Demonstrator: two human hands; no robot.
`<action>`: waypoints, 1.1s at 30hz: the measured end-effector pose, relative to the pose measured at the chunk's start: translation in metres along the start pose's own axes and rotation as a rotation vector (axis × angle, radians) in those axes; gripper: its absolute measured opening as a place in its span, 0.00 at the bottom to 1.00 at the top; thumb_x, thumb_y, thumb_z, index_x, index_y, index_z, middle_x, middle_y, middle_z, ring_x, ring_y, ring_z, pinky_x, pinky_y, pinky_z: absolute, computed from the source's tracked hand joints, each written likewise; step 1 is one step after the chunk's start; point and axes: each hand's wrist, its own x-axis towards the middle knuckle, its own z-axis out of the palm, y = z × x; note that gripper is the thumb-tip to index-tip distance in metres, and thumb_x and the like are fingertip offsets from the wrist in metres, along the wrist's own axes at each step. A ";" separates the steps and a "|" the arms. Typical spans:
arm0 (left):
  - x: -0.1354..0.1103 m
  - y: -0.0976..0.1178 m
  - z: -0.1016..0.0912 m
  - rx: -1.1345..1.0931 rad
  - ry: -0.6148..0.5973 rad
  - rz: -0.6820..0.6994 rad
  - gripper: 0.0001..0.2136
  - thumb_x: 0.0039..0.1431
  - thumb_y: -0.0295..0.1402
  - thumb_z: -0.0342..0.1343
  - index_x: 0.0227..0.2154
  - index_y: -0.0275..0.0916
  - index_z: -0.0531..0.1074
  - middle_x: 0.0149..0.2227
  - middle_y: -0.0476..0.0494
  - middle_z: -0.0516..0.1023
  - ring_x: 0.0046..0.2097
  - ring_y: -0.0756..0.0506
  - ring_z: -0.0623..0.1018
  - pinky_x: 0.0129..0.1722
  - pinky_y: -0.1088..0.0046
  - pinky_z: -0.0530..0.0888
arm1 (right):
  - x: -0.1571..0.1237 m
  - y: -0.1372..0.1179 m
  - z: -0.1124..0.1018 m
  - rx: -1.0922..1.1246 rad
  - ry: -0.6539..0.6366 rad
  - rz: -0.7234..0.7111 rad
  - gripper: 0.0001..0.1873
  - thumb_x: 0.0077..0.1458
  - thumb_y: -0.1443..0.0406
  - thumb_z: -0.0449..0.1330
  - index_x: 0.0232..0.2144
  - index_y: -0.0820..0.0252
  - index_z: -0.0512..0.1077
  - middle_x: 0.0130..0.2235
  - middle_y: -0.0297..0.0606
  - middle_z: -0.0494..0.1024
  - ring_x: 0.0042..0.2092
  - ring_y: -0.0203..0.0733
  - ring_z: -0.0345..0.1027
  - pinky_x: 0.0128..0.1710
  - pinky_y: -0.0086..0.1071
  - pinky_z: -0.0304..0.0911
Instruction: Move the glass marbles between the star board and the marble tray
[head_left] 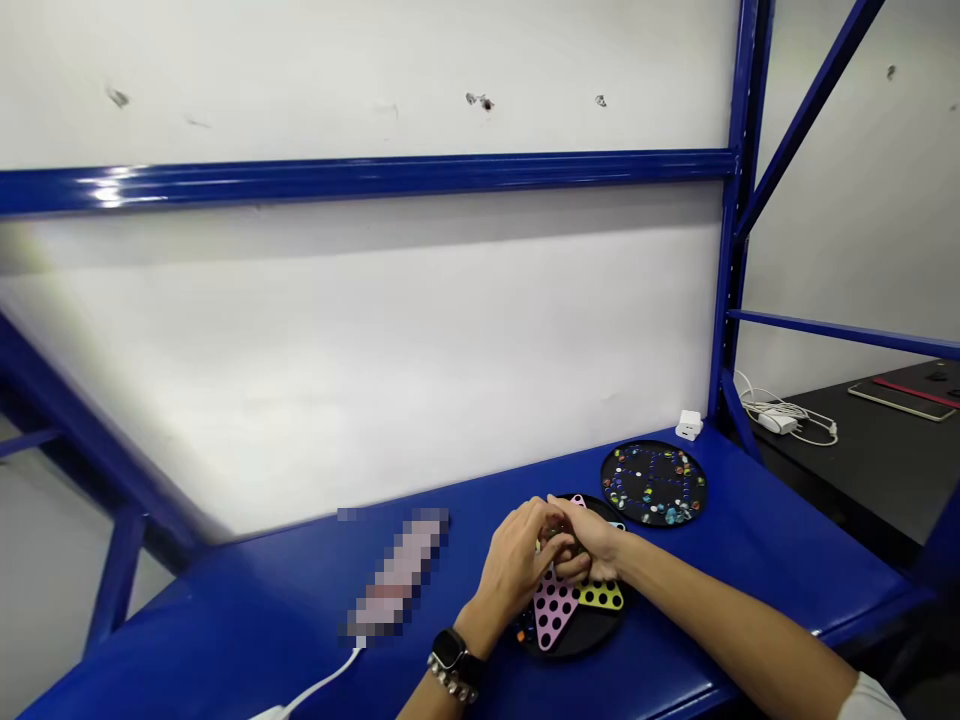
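My left hand (514,565) and my right hand (592,545) meet above a round black game board (577,645), their fingers curled together. Whatever lies between the fingers is hidden, though something small and dark shows there. The board has a pink triangle (553,610) and a yellow triangle (601,596) with round holes, and a few marbles (525,630) sit near its lower left. Behind it and to the right lies a second round black board (651,452), with several coloured marbles (660,490) spread across it. A smartwatch (452,652) and a beaded bracelet circle my left wrist.
Both boards rest on a blue steel bench top (750,570) in front of a white wall. A pixelated object (394,575) with a white cable lies to the left. A white plug (688,426) stands at the back. Blue rack posts rise at right, beside a black table (862,460) holding cables.
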 end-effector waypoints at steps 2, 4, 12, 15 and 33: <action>-0.001 -0.004 0.002 -0.070 -0.006 -0.032 0.05 0.64 0.36 0.50 0.38 0.43 0.69 0.33 0.49 0.75 0.34 0.47 0.73 0.37 0.70 0.70 | 0.001 0.000 -0.003 0.017 -0.001 0.032 0.30 0.63 0.43 0.37 0.20 0.57 0.54 0.14 0.24 0.54 0.12 0.27 0.39 0.12 0.22 0.37; -0.001 -0.007 0.002 -0.126 -0.015 -0.064 0.06 0.65 0.36 0.49 0.39 0.44 0.69 0.35 0.49 0.75 0.35 0.48 0.74 0.39 0.70 0.71 | 0.001 0.000 -0.003 0.018 0.017 0.028 0.29 0.64 0.44 0.38 0.21 0.57 0.54 0.14 0.24 0.55 0.13 0.27 0.38 0.13 0.22 0.37; -0.003 -0.009 -0.015 -0.052 -0.179 -0.139 0.16 0.64 0.48 0.47 0.44 0.43 0.69 0.44 0.43 0.75 0.42 0.43 0.74 0.43 0.65 0.71 | -0.014 -0.023 -0.028 -0.808 0.729 -0.535 0.23 0.63 0.53 0.48 0.20 0.59 0.61 0.19 0.30 0.62 0.20 0.32 0.53 0.24 0.28 0.49; -0.006 -0.016 -0.021 0.040 -0.264 -0.192 0.15 0.63 0.48 0.48 0.37 0.42 0.70 0.39 0.46 0.75 0.40 0.44 0.74 0.41 0.67 0.70 | -0.032 -0.037 -0.060 -1.302 1.095 -0.457 0.22 0.65 0.58 0.45 0.24 0.59 0.69 0.28 0.40 0.75 0.32 0.41 0.68 0.32 0.31 0.54; -0.010 -0.037 -0.012 0.170 -0.220 -0.175 0.15 0.62 0.41 0.52 0.50 0.45 0.70 0.52 0.43 0.72 0.50 0.40 0.73 0.48 0.63 0.70 | -0.023 -0.014 -0.041 -1.606 0.527 -0.476 0.26 0.54 0.45 0.57 0.49 0.52 0.70 0.52 0.42 0.73 0.55 0.54 0.59 0.57 0.50 0.52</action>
